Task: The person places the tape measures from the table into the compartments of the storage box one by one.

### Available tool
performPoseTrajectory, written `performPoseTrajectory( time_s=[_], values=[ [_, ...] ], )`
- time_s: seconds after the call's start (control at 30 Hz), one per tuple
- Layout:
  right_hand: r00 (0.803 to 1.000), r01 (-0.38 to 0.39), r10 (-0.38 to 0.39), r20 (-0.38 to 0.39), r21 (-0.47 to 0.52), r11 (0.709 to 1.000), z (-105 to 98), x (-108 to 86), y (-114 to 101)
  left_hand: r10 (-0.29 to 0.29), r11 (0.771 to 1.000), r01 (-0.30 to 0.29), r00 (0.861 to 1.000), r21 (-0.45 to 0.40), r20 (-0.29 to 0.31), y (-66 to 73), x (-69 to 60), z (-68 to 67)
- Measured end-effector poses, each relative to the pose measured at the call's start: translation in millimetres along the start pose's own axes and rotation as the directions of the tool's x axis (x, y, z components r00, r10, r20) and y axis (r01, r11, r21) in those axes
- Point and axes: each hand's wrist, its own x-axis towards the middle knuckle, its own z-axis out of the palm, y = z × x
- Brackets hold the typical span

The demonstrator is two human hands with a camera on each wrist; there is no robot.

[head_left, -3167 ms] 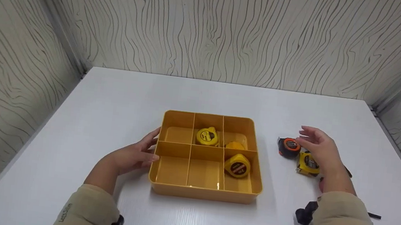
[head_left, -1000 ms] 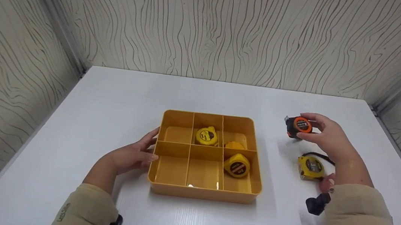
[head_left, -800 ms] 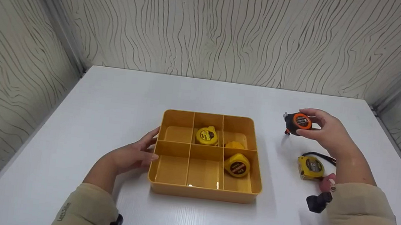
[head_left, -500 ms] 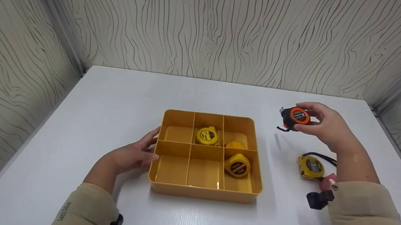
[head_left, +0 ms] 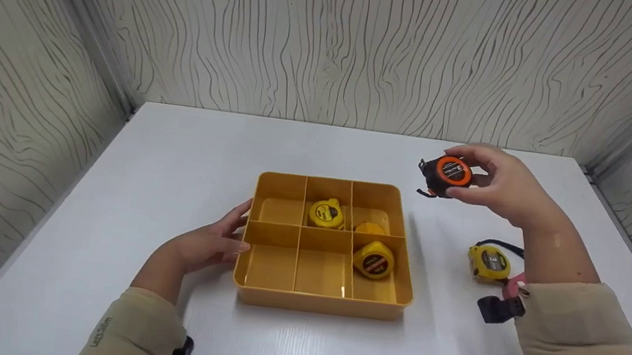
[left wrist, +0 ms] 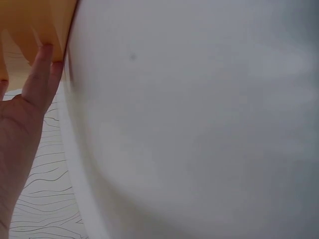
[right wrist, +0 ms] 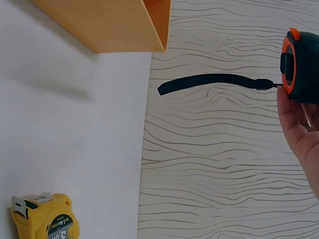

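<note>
In the head view my right hand [head_left: 508, 184] pinches a black-and-orange tape measure [head_left: 452, 170] between thumb and fingers, above the table to the right of the box. Its black wrist strap [right wrist: 214, 79] sticks out in the right wrist view. My left hand [head_left: 210, 247] rests against the left side of a yellow six-compartment box [head_left: 322, 304], its fairly straight fingers touching the outer wall. One yellow tape measure [head_left: 326, 214] sits in the back middle compartment and another [head_left: 374, 261] in the front right. A yellow item [head_left: 371, 229] in the back right is partly hidden by the divider.
Right of the box, a yellow tape measure [head_left: 489, 264] with a black strap lies on the white table [head_left: 296, 348]. A pink object [head_left: 514, 285] beside it is mostly hidden by the right forearm. Patterned panels [head_left: 331, 42] stand behind and at both sides.
The right hand has taken hold of the black-and-orange tape measure, lifted it off the table, and carried it up and then leftward. The left hand and the box stay put.
</note>
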Motion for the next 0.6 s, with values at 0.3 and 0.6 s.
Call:
performPoseTrajectory(
  time_s=[0.3,0.6],
  values=[
    [0.971,0.230,-0.228,0.074,-0.011,0.973,13.4,-0.2,-21.0,-0.006,1.000,0.006,1.000,0.002,-0.029,0.5,0.1,1.0],
    [0.927,0.349,-0.359,0.114,0.097,0.932,34.5,-0.8,-43.2,0.002,1.000,-0.002,1.000,-0.018,-0.013,2.3,-1.4,1.8]
  ],
)
